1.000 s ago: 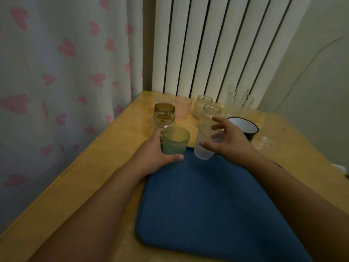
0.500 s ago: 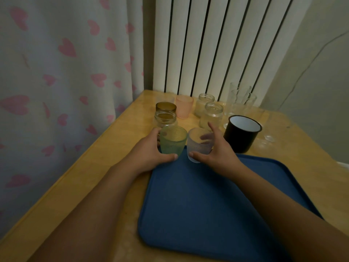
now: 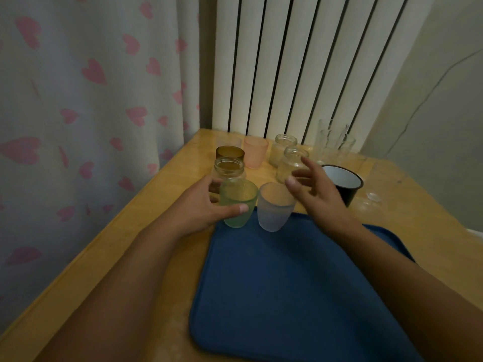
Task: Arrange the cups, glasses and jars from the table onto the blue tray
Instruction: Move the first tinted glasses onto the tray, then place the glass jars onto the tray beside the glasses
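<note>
Head view, left hand [image 3: 200, 207] grip grasping pebbled green cup [image 3: 237, 203], right hand [image 3: 317, 194] released.

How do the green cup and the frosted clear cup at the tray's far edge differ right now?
The green cup is tinted green with a pebbled surface; the frosted clear cup is colourless and smooth. The left hand grips the green cup, while the right hand is open, off the frosted one. Both stand upright at the blue tray's far edge.
</note>
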